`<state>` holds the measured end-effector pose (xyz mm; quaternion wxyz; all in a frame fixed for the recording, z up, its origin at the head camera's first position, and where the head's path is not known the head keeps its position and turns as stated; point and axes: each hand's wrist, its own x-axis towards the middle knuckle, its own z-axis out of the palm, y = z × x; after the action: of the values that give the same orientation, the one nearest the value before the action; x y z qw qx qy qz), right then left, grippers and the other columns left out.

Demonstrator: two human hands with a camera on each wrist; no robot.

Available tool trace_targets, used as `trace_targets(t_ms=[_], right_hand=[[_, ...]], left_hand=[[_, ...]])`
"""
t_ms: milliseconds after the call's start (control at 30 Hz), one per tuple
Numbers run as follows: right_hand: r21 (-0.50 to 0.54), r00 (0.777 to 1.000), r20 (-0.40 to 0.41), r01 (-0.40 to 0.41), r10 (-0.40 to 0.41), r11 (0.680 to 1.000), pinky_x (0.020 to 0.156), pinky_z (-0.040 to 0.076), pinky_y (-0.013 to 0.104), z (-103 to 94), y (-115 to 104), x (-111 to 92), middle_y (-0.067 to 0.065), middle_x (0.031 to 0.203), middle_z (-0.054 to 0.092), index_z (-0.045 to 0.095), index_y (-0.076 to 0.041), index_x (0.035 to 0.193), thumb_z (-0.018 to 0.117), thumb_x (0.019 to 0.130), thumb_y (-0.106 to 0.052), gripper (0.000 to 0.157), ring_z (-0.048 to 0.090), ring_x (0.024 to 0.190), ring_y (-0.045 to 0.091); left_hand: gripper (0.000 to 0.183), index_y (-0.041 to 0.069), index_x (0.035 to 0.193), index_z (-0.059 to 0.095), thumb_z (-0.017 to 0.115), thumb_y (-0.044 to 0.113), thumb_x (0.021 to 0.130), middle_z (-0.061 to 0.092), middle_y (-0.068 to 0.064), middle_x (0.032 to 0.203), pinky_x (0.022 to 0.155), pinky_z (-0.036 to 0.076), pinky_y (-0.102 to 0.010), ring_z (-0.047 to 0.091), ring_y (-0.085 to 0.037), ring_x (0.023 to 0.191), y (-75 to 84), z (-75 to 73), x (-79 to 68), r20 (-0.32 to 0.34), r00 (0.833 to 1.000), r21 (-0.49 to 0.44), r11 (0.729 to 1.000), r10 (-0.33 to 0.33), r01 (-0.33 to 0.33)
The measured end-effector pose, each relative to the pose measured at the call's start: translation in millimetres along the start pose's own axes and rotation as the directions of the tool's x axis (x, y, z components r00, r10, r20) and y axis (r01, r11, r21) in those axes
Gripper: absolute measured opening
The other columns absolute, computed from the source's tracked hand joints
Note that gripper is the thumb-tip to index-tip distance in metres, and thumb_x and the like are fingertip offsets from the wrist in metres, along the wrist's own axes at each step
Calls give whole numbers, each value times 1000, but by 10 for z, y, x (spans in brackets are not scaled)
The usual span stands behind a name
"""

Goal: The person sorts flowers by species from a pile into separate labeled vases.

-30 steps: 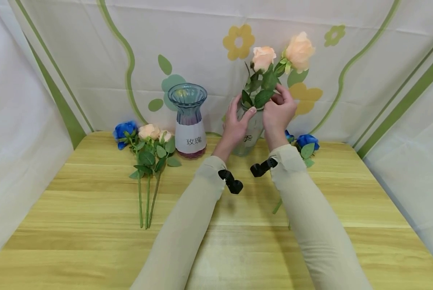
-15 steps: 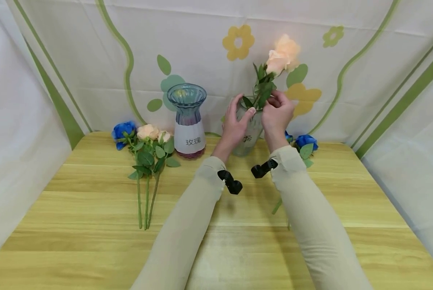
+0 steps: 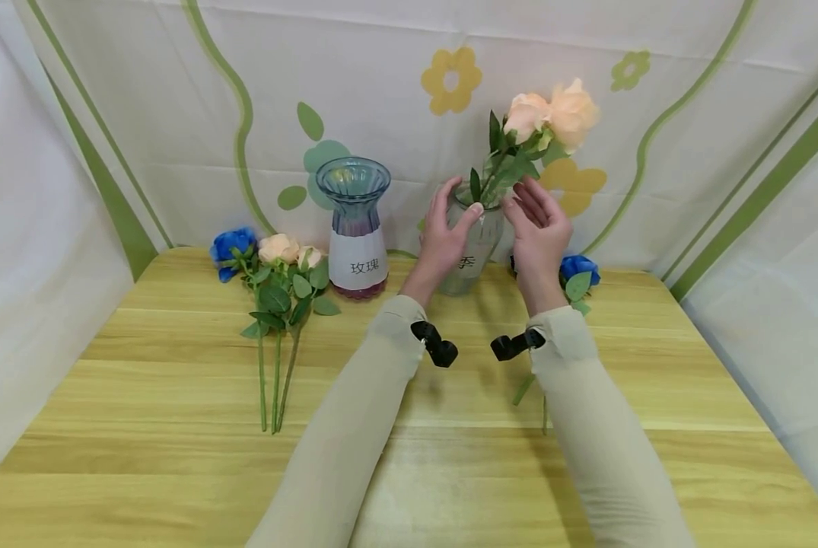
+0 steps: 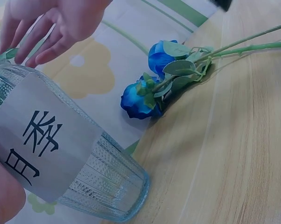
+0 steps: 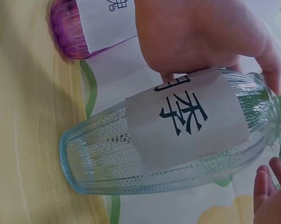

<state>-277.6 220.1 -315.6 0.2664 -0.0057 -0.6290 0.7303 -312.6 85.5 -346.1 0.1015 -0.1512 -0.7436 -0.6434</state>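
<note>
A clear ribbed glass vase (image 3: 484,236) with a white paper label (image 5: 187,126) stands at the back of the table. My left hand (image 3: 443,237) grips it near the rim, thumb on the front and fingers around the left side. Two peach artificial roses (image 3: 526,118) rise from its mouth and lean right, their leaves (image 3: 518,167) at the rim. Beside the rim, my right hand (image 3: 540,232) has loosely bent fingers and holds nothing; the left wrist view shows those fingers (image 4: 40,39) spread past the glass. The palm hides part of the background behind it.
A blue-to-purple glass vase (image 3: 354,217) with its own label stands to the left. Farther left lie a blue rose (image 3: 233,251) and two peach roses (image 3: 278,249), stems toward me. On the right, two blue roses (image 4: 140,100) lie on the wooden table (image 3: 176,472).
My right hand has let go of the flower stem and moved slightly right and away from the rim. The peach roses have sunk lower and lean right. My left hand stays on the vase.
</note>
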Motion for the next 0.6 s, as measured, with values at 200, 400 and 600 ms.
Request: trace_targets(t_ms=[200,400,600], right_hand=[[43,1000,8,0,0,999,98,51,26,-111,-32,-113,8,134,64,63,-15,133,77,85,-13,50,56,127,26],[85,999,-17,-28,30,996,88,54,22,-229,-31,-232,9,130,67,67,-17,127,79,84,-13,45,60,123,20],[77,999,-5,-35,36,996,79,53,20,-339,-29,-316,11,126,69,69,-16,125,79,83,-16,43,64,117,19]], left_hand=[[62,36,152,31,52,54,96,31,16,157,114,1,-70,24,-15,149,7,-5,0,4,1000,4,1000,-7,7],[63,38,151,31,53,55,95,31,17,157,115,0,-70,23,-13,149,1,-6,-3,7,1000,5,1000,-13,13],[63,37,152,31,53,54,96,31,16,157,115,2,-69,25,-14,149,-1,3,-5,7,1000,6,1000,-6,6]])
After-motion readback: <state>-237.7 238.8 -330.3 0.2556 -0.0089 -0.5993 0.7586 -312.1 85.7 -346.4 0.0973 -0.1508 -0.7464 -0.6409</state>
